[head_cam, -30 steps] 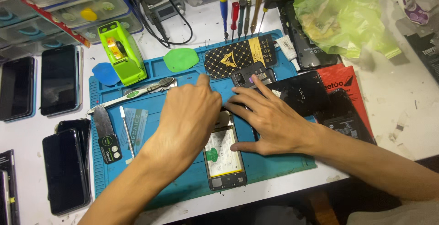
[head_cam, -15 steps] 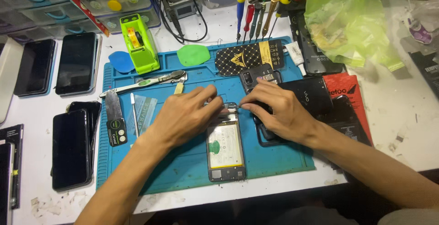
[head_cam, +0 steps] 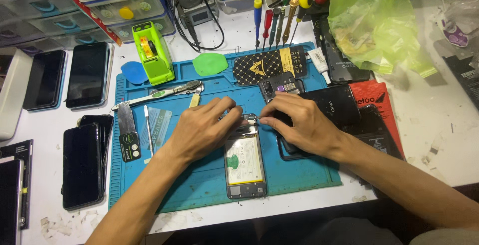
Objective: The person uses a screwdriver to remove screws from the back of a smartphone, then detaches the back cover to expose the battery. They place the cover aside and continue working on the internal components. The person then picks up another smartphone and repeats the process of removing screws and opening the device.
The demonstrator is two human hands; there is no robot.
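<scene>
Lying just below both hands, the opened phone [head_cam: 244,160] has its top edge pinched by left hand [head_cam: 202,128] and right hand [head_cam: 304,123].

The opened phone [head_cam: 244,160] lies on the mat [head_cam: 299,175], just below the fingers [head_cam: 264,121]. Tape dispenser [head_cam: 152,53] sits far upper-left of them; screwdrivers [head_cam: 272,23] directly behind; plastic bag [head_cam: 371,20] upper-right.

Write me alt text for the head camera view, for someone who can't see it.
Two bare hands, left hand and right hand, meet at the top edge of an opened phone lying on a blue work mat. Around it sit a green tape dispenser, screwdrivers, a crumpled green plastic bag and several dark phones.
</scene>
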